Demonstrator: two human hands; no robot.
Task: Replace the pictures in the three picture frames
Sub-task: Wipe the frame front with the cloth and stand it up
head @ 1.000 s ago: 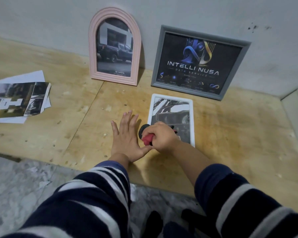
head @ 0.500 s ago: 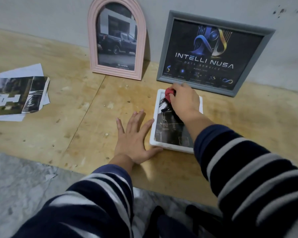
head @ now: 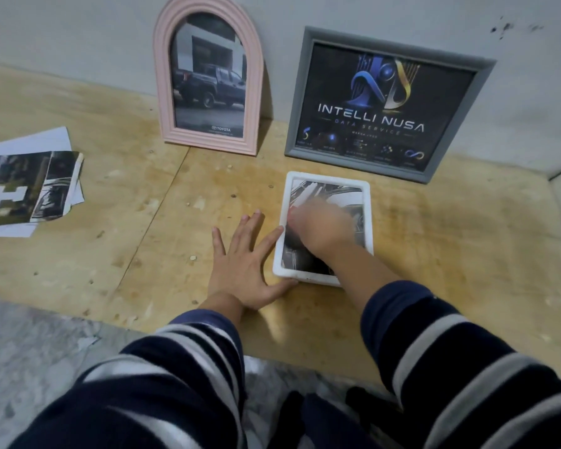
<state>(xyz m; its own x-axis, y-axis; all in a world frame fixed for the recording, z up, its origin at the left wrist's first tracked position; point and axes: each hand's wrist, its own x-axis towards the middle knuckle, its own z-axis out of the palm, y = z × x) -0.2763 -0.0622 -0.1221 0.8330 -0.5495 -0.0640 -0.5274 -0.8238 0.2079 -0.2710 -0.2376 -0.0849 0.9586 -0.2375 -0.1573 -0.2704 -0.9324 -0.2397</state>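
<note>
A small white picture frame [head: 327,177] lies flat on the wooden tabletop [head: 450,247], face up, with a black-and-white print in it. My right hand [head: 321,225] is motion-blurred over the middle of this frame. Its fingers are curled round a red-handled tool [head: 291,214], of which only a red sliver shows at the hand's left edge. Just left of the frame, my left hand [head: 243,265] lies flat on the wood with fingers spread, its thumb against the frame's near left corner. A pink arched frame [head: 161,92] with a truck picture and a grey frame [head: 300,92] with a dark logo poster lean against the wall.
Loose prints and white sheets [head: 30,186] lie stacked at the left of the tabletop. The grey wall [head: 78,37] runs behind the two standing frames. The tabletop's near edge meets a marbled grey floor [head: 30,351] at the lower left.
My right hand has come back from the white frame's far edge to its middle, still with the red-handled tool. My left hand stays flat beside the frame.
</note>
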